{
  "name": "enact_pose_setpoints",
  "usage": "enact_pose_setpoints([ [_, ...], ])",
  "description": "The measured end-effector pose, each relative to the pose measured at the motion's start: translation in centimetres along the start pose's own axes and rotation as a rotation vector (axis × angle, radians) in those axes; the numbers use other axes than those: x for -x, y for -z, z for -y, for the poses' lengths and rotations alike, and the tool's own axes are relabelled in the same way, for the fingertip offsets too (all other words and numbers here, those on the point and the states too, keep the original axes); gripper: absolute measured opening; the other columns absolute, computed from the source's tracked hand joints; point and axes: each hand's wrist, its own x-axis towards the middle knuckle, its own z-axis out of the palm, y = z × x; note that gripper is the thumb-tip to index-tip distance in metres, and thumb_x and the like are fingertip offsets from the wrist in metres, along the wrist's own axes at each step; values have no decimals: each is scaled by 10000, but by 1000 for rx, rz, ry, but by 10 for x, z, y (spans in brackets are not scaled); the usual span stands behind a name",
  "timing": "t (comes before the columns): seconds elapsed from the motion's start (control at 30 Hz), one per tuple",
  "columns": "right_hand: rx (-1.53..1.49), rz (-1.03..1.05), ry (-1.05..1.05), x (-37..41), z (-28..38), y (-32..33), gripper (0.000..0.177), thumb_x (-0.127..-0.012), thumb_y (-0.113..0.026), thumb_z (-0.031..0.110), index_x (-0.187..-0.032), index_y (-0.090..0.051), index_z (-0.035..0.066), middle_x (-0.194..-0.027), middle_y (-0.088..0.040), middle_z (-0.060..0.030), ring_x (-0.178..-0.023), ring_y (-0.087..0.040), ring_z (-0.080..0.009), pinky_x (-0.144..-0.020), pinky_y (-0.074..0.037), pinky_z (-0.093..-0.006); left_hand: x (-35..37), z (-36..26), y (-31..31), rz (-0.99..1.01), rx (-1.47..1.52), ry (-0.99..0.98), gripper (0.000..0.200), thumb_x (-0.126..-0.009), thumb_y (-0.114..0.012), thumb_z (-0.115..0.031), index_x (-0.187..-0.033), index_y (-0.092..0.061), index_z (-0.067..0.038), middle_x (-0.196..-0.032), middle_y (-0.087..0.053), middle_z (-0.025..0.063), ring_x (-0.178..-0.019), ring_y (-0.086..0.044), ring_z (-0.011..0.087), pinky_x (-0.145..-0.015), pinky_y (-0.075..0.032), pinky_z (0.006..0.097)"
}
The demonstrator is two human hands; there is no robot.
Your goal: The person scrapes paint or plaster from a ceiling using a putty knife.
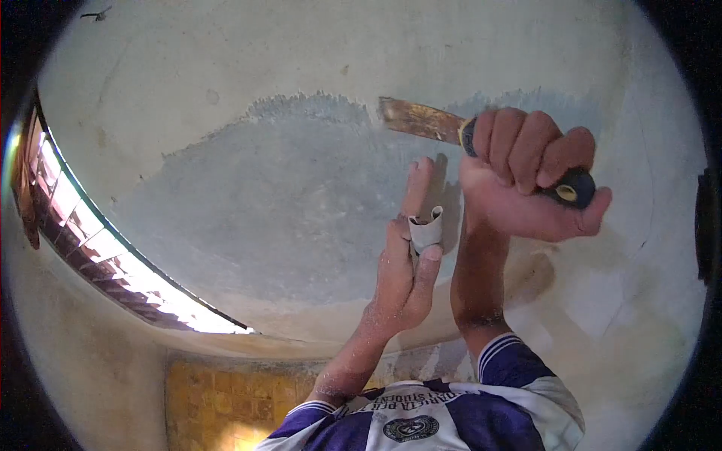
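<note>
My right hand (530, 169) is closed round the dark handle of a scraper (421, 120), whose flat, brown-stained blade points left against the wall (286, 203). Below and left of the blade, my left hand (406, 263) holds a small curled piece of pale sheet (427, 231) between thumb and fingers, with one finger stretched up towards the wall. A grey patch with a ragged upper edge covers the middle of the wall, surrounded by paler paint. Fine pale dust lies on my left forearm.
At the left, a bright barred window opening (113, 255) curves down the wall. Yellow-brown tiles (218, 395) show at the lower left. A dark object (705, 225) is at the right edge. A small dark thing (96, 14) sticks out at the top left.
</note>
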Motion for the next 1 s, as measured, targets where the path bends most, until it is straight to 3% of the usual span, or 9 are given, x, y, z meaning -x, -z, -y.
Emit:
enact_pose_setpoints([
  [0.1,-30,-168,180,-5,38,-23,516,-925,-363,598,-696,-405,137,-520,-351,2,-445,-260,-109,-456,-195,-304,4,-1,-4,-29,-22,77,651,-1009,-388,-374,-1400,-247,127,-1554,-193,295,-1294,-394,313,-1128,-243,497],
  [0.17,45,-151,94,5,3,-11,517,-923,-366,600,-693,-404,138,-515,-355,5,-442,-262,-111,-450,-192,-307,2,2,-2,-34,-25,85,675,-1012,-388,-408,-1402,-253,127,-1555,-197,290,-1224,-462,267,-1124,-259,501],
  [0.3,69,-197,87,2,15,-20,533,-923,-356,617,-699,-417,137,-527,-391,-1,-436,-274,-107,-437,-196,-302,-2,-1,-3,3,-6,23,539,-1015,-344,-176,-1427,-188,134,-1555,-175,306,-1463,-157,422,-1161,-163,443],
  [0.67,52,-108,67,-7,19,-15,578,-922,-289,640,-655,-399,139,-481,-339,23,-433,-263,-97,-432,-204,-291,2,5,1,-4,-37,33,571,-1026,-355,-215,-1443,-169,129,-1559,-178,295,-1460,-167,422,-1150,-178,418],
  [0.73,-27,-191,-21,2,-32,-10,571,-922,-278,631,-650,-386,141,-484,-341,24,-425,-244,-103,-430,-191,-295,5,1,-3,-7,-34,51,569,-1026,-353,-212,-1442,-170,129,-1561,-176,292,-1461,-170,418,-1149,-179,417],
  [0.83,19,-256,148,-2,1,-26,573,-921,-262,630,-645,-379,141,-482,-334,14,-411,-218,-113,-424,-173,-302,-3,-7,3,9,-72,59,558,-1026,-349,-212,-1435,-182,129,-1563,-172,290,-1462,-172,411,-1147,-184,417],
  [0.93,-1,-618,152,1,1,-24,577,-922,-264,633,-645,-388,143,-475,-329,8,-393,-210,-116,-414,-173,-306,-1,-10,9,-15,-68,81,538,-1025,-346,-206,-1423,-204,126,-1564,-174,288,-1461,-179,407,-1142,-195,411],
  [0.97,-16,-479,41,15,-19,-7,662,-837,-352,772,-654,-433,141,-501,-375,20,-412,-297,-111,-419,-220,-304,2,-5,9,-35,-58,79,530,-1023,-347,-199,-1419,-212,125,-1564,-176,286,-1458,-188,407,-1139,-203,410],
  [1.0,-2,-377,50,14,-18,-10,663,-844,-346,770,-662,-436,139,-502,-374,16,-415,-295,-113,-420,-220,-306,4,-1,7,-53,-47,77,522,-1022,-347,-193,-1415,-219,124,-1564,-178,285,-1456,-196,406,-1136,-210,409],
])
